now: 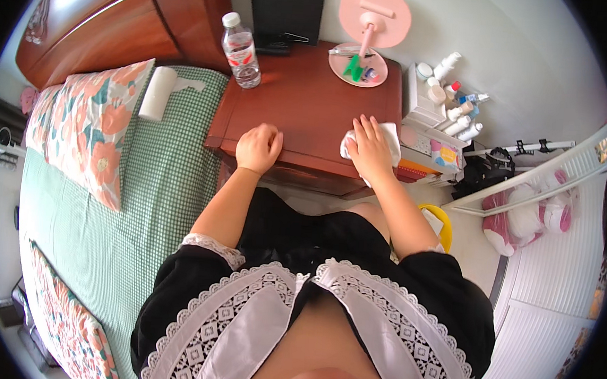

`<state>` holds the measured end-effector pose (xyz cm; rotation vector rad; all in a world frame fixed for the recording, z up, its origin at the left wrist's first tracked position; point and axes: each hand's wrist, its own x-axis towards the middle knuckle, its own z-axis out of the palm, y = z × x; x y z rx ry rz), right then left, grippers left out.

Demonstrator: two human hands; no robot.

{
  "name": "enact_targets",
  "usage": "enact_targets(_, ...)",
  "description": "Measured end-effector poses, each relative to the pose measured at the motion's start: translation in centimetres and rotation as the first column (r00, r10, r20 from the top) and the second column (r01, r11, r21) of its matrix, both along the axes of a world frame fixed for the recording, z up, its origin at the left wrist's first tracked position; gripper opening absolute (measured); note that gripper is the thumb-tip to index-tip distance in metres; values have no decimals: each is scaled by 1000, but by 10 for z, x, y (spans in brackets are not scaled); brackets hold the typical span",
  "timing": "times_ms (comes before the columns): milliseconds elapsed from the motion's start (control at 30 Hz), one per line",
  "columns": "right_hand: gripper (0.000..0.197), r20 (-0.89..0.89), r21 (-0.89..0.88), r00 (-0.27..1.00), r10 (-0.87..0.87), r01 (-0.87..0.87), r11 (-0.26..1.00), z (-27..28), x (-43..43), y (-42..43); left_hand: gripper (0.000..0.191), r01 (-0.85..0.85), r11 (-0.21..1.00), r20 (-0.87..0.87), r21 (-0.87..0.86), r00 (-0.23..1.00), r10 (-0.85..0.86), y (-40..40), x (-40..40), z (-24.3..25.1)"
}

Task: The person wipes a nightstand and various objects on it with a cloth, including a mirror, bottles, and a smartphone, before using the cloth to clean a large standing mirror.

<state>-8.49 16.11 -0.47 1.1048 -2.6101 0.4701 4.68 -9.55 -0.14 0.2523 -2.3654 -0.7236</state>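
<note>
On the front right corner of a reddish-brown wooden nightstand, my right hand lies flat with its palm pressing a folded white cloth. The cloth sticks out on both sides of the fingers. My left hand is curled into a loose fist at the front edge of the same top. I see nothing in it, though its palm is hidden. Toward the back left of the nightstand stands a clear plastic bottle with a white cap. A pink round mirror on a stand with a dish base is at the back right.
A dark panel stands against the wall. White drawers with several cosmetic bottles adjoin the nightstand on the right. Left is a bed with a green checked sheet, a floral pillow and a paper roll. A yellow bin is on the floor.
</note>
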Motion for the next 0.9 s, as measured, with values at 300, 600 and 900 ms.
enact_targets(300,41,36,-70,999,-22,24,997,16,29,-5,84,-137,879,-137,457,965,222,-112,-88,15)
enact_targets(600,36,130,-129,991,-23,40,991,19,32,-2,69,-27,873,-30,488,998,47,-39,-167,28)
enact_targets(900,37,-14,-164,997,-80,77,983,31,36,-5,90,-144,970,-137,196,975,172,-14,-226,21)
